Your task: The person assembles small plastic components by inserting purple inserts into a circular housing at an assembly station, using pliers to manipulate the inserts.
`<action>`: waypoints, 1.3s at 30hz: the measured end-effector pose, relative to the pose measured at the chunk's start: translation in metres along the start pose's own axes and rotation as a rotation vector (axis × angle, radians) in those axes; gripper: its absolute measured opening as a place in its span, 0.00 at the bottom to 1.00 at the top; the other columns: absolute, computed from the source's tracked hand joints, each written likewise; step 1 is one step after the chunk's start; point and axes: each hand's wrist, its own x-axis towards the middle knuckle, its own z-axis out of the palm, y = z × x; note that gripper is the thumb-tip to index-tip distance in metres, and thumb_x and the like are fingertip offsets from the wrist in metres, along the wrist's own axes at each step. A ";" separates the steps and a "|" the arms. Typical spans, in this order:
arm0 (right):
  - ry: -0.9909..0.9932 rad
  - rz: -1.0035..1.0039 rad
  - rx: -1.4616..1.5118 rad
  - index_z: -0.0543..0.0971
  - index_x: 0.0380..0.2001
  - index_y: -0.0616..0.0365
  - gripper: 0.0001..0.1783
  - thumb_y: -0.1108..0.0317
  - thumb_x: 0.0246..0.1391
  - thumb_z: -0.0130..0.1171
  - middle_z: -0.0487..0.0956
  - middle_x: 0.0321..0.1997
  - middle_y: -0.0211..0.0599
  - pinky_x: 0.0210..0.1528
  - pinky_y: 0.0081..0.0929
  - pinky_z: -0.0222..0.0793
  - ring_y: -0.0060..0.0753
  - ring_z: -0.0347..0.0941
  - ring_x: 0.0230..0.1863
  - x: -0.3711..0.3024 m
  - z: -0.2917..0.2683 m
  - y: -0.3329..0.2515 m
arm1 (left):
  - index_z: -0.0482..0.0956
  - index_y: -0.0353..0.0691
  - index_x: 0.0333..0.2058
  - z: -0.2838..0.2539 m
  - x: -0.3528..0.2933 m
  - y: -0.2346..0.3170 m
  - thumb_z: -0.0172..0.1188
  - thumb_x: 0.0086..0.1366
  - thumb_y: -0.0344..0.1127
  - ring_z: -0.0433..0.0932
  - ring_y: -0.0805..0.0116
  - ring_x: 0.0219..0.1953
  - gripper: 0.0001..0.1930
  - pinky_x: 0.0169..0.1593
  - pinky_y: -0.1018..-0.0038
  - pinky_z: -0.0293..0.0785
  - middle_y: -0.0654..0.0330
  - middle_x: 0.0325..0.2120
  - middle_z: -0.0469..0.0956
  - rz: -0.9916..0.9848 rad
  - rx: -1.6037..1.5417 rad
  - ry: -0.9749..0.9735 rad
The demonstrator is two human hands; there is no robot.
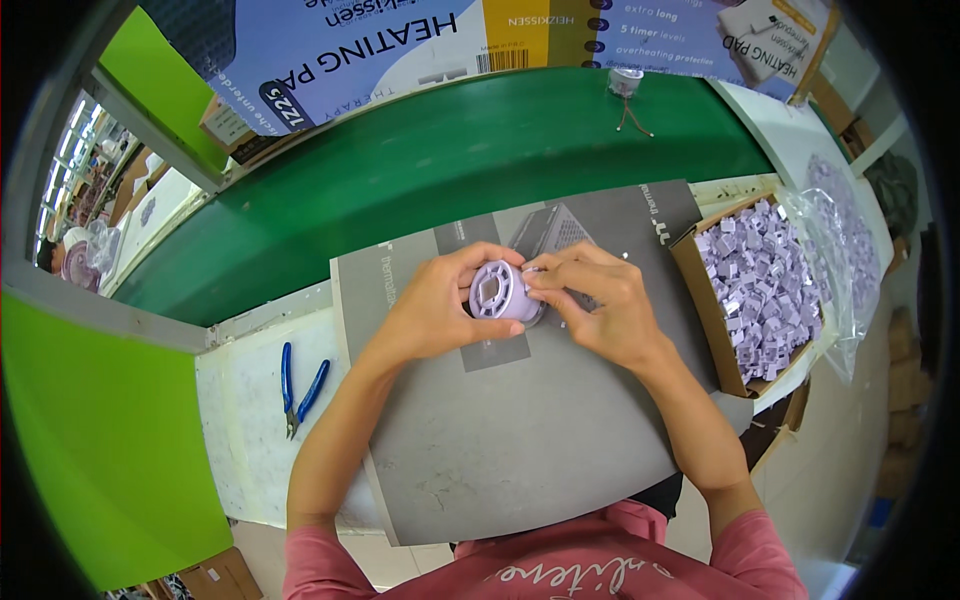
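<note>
A round lilac plastic housing (491, 290) with slots around its rim and a square opening in the middle is held above the grey cardboard sheet. My left hand (437, 300) wraps round it, thumb below and fingers above. At its right side my right hand (590, 297) is closed, the fingertips pinched against the housing's edge. Whatever small piece may be between those fingertips is hidden. Blue-handled side cutters (302, 390) lie to the left with their handles apart.
To the right stands a cardboard box (712, 318) full of small lilac plastic pieces (760, 285), beside a clear plastic bag (845, 270). A green conveyor belt (440, 150) crosses behind the grey cardboard sheet (500, 430). A small white part with wires (626, 84) sits at the belt's far edge.
</note>
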 end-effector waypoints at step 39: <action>-0.113 -0.110 -0.198 0.82 0.45 0.56 0.18 0.72 0.48 0.67 0.78 0.37 0.35 0.49 0.36 0.65 0.40 0.71 0.47 0.001 -0.018 -0.001 | 0.73 0.42 0.50 0.018 0.005 -0.007 0.78 0.46 0.39 0.78 0.71 0.42 0.33 0.47 0.74 0.74 0.61 0.39 0.79 0.125 0.299 0.088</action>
